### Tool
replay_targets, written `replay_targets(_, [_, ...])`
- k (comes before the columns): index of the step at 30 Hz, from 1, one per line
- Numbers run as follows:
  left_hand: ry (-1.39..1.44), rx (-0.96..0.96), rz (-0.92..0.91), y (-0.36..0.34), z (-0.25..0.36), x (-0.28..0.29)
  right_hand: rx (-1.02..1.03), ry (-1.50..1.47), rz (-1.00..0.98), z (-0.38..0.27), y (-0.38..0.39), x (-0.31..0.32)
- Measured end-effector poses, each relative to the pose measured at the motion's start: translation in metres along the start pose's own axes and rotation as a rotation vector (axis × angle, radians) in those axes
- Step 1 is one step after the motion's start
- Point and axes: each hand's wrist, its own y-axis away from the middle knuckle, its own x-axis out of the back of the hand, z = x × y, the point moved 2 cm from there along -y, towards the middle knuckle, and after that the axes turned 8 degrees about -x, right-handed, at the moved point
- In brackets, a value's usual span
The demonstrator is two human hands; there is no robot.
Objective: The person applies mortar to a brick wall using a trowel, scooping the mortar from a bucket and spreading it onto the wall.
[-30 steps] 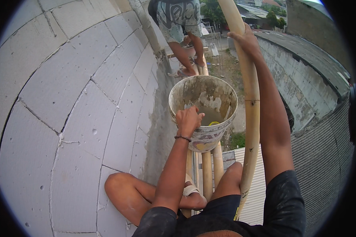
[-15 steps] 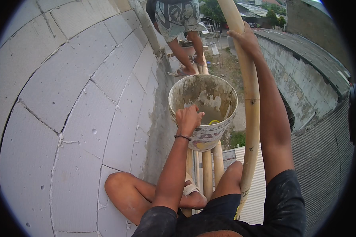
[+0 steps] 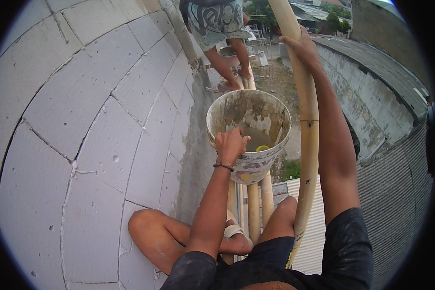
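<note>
A round, mortar-stained white bucket (image 3: 256, 166) stands in front of me, with murky greyish contents and a yellow ring-shaped piece (image 3: 262, 148) inside. My left hand (image 3: 231, 145) is closed over its near left rim; the fingertips curl inside and are hidden. A dark beaded bracelet circles that wrist. On the right, an upright bamboo pole (image 3: 308, 145) runs past my leg. High on it, my right hand (image 3: 302, 47) is wrapped around the pole, thumb on the left side.
Close on the left rises a wall of pale blocks (image 3: 101, 125). Several bamboo poles (image 3: 253, 208) lie lengthwise under the bucket and me, high above the ground. Beyond the bucket stands another person (image 3: 222, 43) in patterned shorts, near another container (image 3: 231, 60). Corrugated roofing (image 3: 391, 193) lies below right.
The view has shifted very slightly. The other person's upper body has moved a little to the right. Both my hands keep their places.
</note>
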Motion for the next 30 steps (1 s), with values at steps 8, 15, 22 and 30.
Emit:
replay_targets(8, [0.033,-0.051,0.061,0.003,0.003,0.003,0.012,0.001,0.000,0.003,-0.003,0.001])
replay_targets(15, [0.031,-0.034,0.029,0.001,0.001,0.001,0.014,0.034,-0.005,0.006,-0.006,-0.002])
replay_targets(22, [0.003,-0.008,-0.011,0.000,0.003,0.005,0.019,0.026,-0.005,0.011,-0.010,-0.004])
replay_targets(30, [0.013,-0.051,0.069,0.002,0.003,0.003,0.022,0.010,-0.014,0.008,-0.007,-0.002])
